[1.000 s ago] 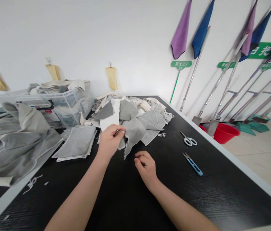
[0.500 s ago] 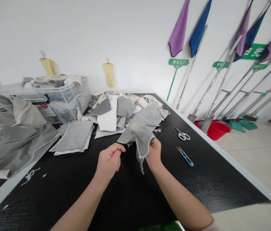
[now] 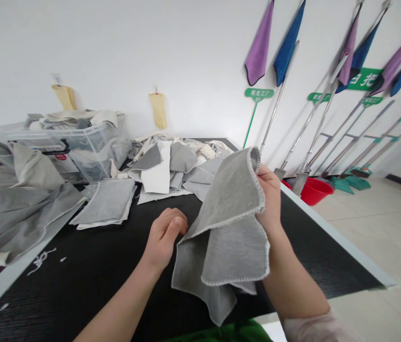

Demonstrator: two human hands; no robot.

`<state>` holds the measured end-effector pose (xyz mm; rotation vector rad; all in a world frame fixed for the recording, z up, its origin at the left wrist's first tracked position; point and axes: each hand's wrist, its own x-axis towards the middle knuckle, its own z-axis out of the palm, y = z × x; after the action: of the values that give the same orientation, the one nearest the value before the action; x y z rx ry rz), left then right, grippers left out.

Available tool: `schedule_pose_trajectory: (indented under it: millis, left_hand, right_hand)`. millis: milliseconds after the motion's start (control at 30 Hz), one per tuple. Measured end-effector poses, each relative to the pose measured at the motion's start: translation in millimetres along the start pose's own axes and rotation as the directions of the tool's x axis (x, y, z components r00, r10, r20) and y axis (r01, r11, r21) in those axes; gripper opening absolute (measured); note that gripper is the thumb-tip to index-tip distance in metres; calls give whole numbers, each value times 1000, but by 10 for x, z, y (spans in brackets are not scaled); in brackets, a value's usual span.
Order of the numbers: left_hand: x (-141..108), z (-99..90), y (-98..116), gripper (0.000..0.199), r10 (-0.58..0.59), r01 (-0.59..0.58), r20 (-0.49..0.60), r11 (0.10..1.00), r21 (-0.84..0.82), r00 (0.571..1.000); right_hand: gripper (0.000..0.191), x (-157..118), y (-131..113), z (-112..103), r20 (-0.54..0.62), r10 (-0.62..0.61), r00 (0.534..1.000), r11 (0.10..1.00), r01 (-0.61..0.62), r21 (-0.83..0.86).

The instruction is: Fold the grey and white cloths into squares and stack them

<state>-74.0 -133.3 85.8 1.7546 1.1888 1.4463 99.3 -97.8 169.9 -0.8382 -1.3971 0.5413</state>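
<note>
While my right grip (image 3: 269,194) pinches the gray cloth (image 3: 232,194) above the surface (image 3: 89,270), fingertips hidden, I cannot tell whether my curled left grip (image 3: 166,232) holds its edge. Fabric scraps (image 3: 79,119) heap the clear bin (image 3: 95,148), cut off at left, its front partly covered.

Cloth (image 3: 230,190): thin, gray, soft-looking, w/ paler overlock stitching along its edges & rounded corners. Held up off the black table (image 3: 79,268), near side, just R of ctr. Not flat: loosely folded, w/ overlapping flaps. Upper flap slants up to far R, its top edge curled over; lower flaps hang limp, btm corner drooping toward near side. Exact no. of layers unclear.
</note>
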Motion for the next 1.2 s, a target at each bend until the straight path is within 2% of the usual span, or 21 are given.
schedule_pose_trajectory:
  millis: [67, 133, 233, 300, 367, 400, 467, 500, 567, 600, 667, 700, 767, 833, 900, 967, 1033, 1100, 1133, 1200]
  left_hand:
    - [23, 10, -47, 39, -23, 21, 35, 998, 54, 999]
    - [19, 18, -126, 36, -114, 112, 26, 990, 85, 993]
    - [-15, 12, -225, 26, -207, 210, -54, 976, 62, 977]
    - [-30, -3, -236, 20, -222, 229, -144, 973, 33, 964]
    - [-30, -11, -203, 19, -177, 178, -281, 984, -21, 943]
    - [-24, -8, -177, 24, -129, 117, -357, 992, -53, 925]
    - [-7, 16, -124, 34, 7, -58, -463, 994, -95, 886]
    - [3, 37, -105, 34, 84, -148, -475, 984, -99, 876]
    - [30, 87, -91, 21, 196, -248, -405, 965, -81, 893]
    - [49, 109, -99, 24, 214, -249, -341, 967, -59, 915]
    - [114, 130, -141, 35, 157, -161, -236, 987, 1, 959]
    - [163, 120, -168, 31, 96, -95, -235, 995, 19, 967]
    - [296, 53, -217, 20, 1, -5, -335, 1000, -11, 942]
    - [463, -73, -230, 17, -4, -31, -478, 997, -65, 878]
    - [635, -225, -195, 14, 67, -116, -564, 992, -52, 823]
    - [786, -360, -128, 13, 144, -163, -568, 986, 17, 810]
    - [907, -454, -54, 14, 190, -172, -518, 982, 84, 834]
    - [1002, -510, 12, 14, 221, -189, -469, 975, 116, 855]
    - [1044, -531, 42, 14, 236, -209, -459, 972, 109, 856]
    - [1120, -579, 101, 14, 277, -271, -465, 959, 83, 841]
  right_hand:
    - [23, -4, 65, 72, 16, 63, 998, 997, -63, 53]
    - [22, 2, 177, 151, 51, 130, 990, 986, -134, 96]
    - [19, 13, 350, 240, 71, 206, 976, 967, -215, 140]
    - [17, 23, 415, 271, 62, 232, 971, 957, -239, 167]
    - [15, 37, 427, 290, 63, 233, 970, 953, -241, 186]
    - [15, 44, 418, 300, 69, 227, 971, 952, -236, 193]
    - [14, 53, 387, 327, 78, 212, 974, 953, -223, 206]
    - [14, 51, 373, 346, 84, 208, 974, 950, -222, 218]
    - [14, 34, 358, 388, 112, 218, 969, 939, -240, 246]
    - [14, 20, 358, 408, 142, 227, 963, 932, -258, 256]
    - [17, -4, 375, 432, 229, 236, 944, 923, -291, 251]
    - [19, -8, 390, 431, 272, 229, 935, 927, -295, 231]
    - [21, 12, 432, 397, 343, 182, 921, 958, -245, 150]
    - [21, 77, 494, 326, 442, 95, 892, 995, -103, -7]
    - [20, 172, 581, 239, 585, 35, 810, 973, 106, -205]
    - [18, 275, 693, 163, 686, 58, 725, 870, 301, -391]
    - [17, 365, 820, 105, 680, 107, 725, 721, 415, -556]
    - [16, 435, 950, 59, 636, 132, 761, 598, 451, -663]
    - [15, 463, 1014, 38, 618, 138, 774, 569, 449, -689]
    - [15, 503, 1134, -4, 602, 159, 782, 588, 415, -695]
